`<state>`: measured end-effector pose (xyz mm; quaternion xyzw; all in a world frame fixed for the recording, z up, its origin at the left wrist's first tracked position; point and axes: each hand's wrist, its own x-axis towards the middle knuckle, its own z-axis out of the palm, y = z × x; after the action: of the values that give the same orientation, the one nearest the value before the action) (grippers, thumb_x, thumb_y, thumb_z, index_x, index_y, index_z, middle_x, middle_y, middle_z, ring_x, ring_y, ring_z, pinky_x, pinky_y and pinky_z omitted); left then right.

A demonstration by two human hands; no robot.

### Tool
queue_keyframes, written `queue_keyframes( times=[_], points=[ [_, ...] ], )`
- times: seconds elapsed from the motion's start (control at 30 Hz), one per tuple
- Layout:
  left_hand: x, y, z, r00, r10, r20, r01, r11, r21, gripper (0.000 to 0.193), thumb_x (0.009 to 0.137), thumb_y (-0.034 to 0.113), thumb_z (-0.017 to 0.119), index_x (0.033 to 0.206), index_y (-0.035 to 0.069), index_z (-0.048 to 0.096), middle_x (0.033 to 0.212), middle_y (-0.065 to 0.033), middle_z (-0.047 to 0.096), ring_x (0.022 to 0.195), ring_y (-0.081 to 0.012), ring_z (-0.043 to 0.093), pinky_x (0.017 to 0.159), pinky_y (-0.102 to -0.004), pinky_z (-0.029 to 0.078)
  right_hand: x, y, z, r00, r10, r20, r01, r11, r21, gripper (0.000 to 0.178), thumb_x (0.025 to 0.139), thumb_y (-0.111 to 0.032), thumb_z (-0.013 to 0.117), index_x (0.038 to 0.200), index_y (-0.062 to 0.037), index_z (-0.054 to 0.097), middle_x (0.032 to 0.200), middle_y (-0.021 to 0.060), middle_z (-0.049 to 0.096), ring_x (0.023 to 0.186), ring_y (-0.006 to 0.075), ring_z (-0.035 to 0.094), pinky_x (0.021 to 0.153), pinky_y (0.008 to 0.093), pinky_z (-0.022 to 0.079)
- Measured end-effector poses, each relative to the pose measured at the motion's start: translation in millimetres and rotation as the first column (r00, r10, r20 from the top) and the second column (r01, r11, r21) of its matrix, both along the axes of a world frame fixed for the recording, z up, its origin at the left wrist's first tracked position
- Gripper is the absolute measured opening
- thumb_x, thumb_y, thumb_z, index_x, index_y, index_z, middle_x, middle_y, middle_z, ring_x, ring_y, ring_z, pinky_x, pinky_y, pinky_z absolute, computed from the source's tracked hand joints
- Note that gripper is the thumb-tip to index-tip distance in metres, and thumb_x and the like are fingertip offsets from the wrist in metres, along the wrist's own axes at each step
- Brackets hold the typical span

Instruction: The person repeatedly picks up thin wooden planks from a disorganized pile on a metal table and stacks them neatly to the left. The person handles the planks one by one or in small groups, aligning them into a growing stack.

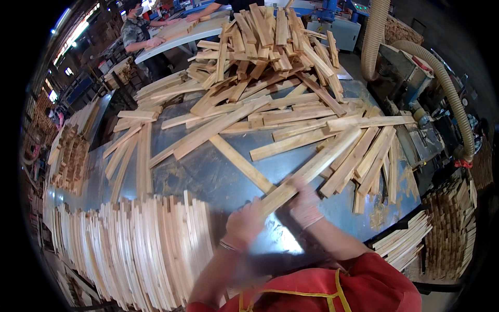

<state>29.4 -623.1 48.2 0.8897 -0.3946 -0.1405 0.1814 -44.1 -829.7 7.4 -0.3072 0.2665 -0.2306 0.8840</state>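
A long pale wooden board (317, 162) lies slantwise in front of me, its near end toward my body and its far end over the loose pieces at right. My left hand (244, 224), gloved and a little blurred, is closed round the near end. Farther up the same board, my right hand (304, 204) grips its right side, also gloved. Beyond the left hand a narrower strip (241, 165) rests on the metal tabletop (182, 179), meeting the held board near its middle.
Loose wooden strips form a tall heap (270, 57) at the far side. A row of upright-edged strips (130, 249) lines the near left. More stacks (449, 229) stand at right, beside a ribbed hose (375, 41). A person (138, 36) works at another table far left.
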Motion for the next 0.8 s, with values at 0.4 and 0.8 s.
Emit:
queue_keyframes(
  times=[0.4,0.8],
  points=[
    [340,-286,43,0.936,-0.154,0.317,0.150,0.988,0.038,0.030,0.092,0.031,0.071,0.111,0.010,0.080,0.112,-0.0172,0.076,0.110,-0.0374,0.072,0.094,-0.0492,0.058,228,-365,21,0.994,-0.110,-0.023,0.110,0.994,-0.006,0.016,0.104,-0.023,0.074,0.112,-0.0087,0.070,0.094,0.0052,0.070,0.074,0.0202,0.067,0.066,0.0336,0.066],
    [550,-418,122,0.696,0.008,0.718,-0.128,0.985,0.113,0.056,0.101,0.061,0.062,0.125,0.012,0.074,0.110,-0.0197,0.079,0.105,-0.0384,0.076,0.093,-0.0500,0.058,437,-525,95,0.996,0.057,0.069,-0.010,0.835,-0.550,0.049,0.105,-0.045,0.074,0.134,-0.0075,0.060,0.124,0.0171,0.069,0.102,0.0321,0.070,0.084,0.0372,0.060]
  ],
)
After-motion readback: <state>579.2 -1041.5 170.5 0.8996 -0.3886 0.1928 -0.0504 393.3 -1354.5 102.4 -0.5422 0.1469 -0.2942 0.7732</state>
